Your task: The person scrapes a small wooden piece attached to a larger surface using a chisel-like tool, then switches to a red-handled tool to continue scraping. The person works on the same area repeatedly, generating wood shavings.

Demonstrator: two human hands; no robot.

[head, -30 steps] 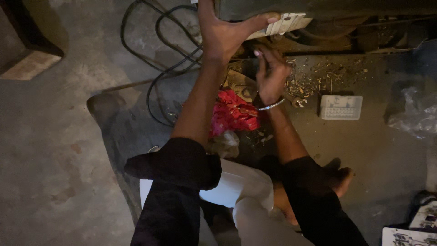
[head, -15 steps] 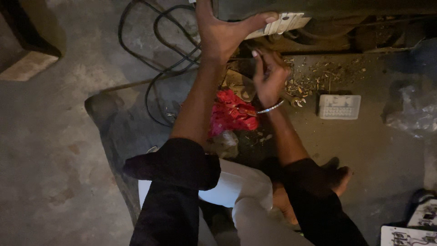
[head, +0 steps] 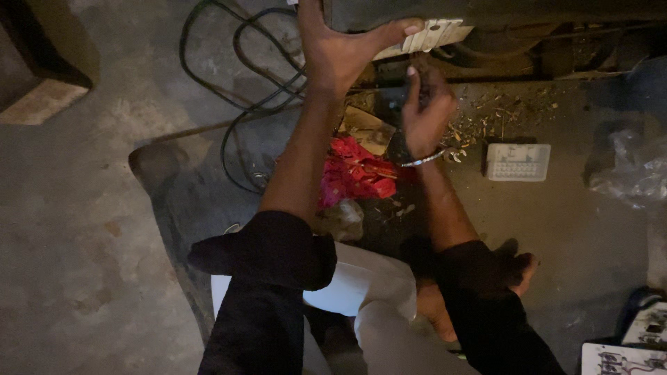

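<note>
My left hand [head: 340, 48] reaches up to the dark cabinet edge at the top and holds a flat white slotted plate [head: 432, 36] with thumb over it. Just below it, my right hand [head: 425, 111], with a metal bangle on the wrist, has its fingers pinched together near the plate's underside; whether it holds something small I cannot tell. A crumpled red wrapper [head: 356, 172] lies on the floor between my forearms.
Black cables [head: 236, 76] loop on the concrete floor at upper left. A white rectangular grid piece [head: 517, 162] lies right of my right wrist, amid scattered debris [head: 493, 114]. A clear plastic bag [head: 636, 170] sits at the right edge. A brick-like block [head: 42, 97] at upper left.
The view has shifted slightly. Both hands stay near the white plate, the right hand having lifted a little closer under it.
</note>
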